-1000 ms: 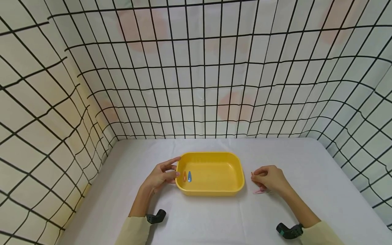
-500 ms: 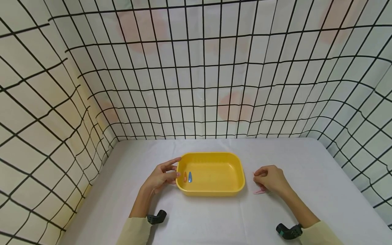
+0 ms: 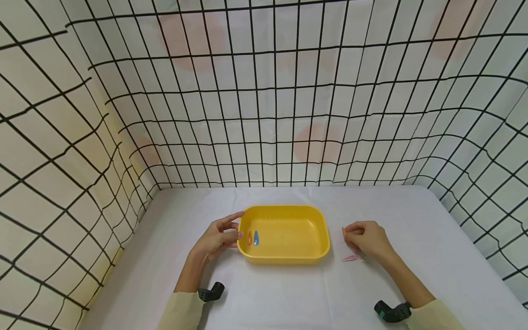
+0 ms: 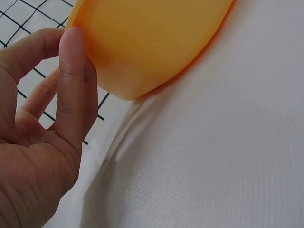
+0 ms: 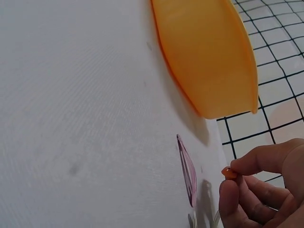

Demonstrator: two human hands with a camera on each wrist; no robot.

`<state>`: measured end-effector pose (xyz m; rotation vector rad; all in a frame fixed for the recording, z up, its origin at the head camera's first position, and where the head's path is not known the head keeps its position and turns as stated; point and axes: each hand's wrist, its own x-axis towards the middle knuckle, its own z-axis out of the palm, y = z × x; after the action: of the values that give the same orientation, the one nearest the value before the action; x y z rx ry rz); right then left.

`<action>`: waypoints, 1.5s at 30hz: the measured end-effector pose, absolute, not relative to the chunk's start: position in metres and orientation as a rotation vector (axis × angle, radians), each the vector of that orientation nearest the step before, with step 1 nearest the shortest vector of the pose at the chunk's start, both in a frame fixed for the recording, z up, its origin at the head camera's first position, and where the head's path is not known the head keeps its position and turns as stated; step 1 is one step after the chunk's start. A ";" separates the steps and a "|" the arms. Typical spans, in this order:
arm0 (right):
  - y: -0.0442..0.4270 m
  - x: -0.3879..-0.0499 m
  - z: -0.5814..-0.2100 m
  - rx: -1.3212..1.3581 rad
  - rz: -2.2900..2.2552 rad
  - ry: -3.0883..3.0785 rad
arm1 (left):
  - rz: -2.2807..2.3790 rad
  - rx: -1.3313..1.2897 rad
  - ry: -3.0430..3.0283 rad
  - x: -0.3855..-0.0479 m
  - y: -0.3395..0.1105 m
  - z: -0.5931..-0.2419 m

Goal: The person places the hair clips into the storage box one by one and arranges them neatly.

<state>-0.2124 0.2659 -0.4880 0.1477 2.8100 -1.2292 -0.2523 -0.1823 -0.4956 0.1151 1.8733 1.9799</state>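
While the left hand (image 3: 218, 236) pinched the left end of the yellow tray (image 3: 288, 238), the right hand (image 3: 368, 238) pinched a small orange piece (image 5: 229, 173) just right of it. So slight a hold, I thought, could slip if squeezed off-centre; a jolt to the tray could scatter its blue clip (image 3: 256, 238) and orange clip (image 3: 249, 238). The tray looked smooth, round-cornered plastic; the pink clip (image 3: 349, 258) lay slim and tapered on finely ribbed cloth (image 3: 288, 293).

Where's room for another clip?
Inside the yellow tray, right of the blue clip, and on the white cloth in front of the tray. Crowded: the tray's left end, by the left hand, and around the pink clip, by the right hand.
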 end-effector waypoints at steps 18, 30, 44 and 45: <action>0.257 -0.221 -0.460 0.133 -1.663 2.529 | 1.991 0.106 1.881 -0.253 -0.181 -0.496; 0.249 -0.228 -0.448 0.065 -1.823 2.363 | 1.998 0.115 1.871 -0.252 -0.181 -0.497; 0.216 -0.234 -0.439 -0.060 -1.972 2.145 | 2.001 0.101 1.870 -0.253 -0.181 -0.498; 0.214 -0.234 -0.439 -0.066 -1.971 2.140 | 2.000 0.097 1.869 -0.253 -0.180 -0.498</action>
<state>-0.2340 0.2139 -0.4387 -0.0662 2.1401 -1.9708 -0.2531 -0.1804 -0.4977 0.0974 1.8695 2.0001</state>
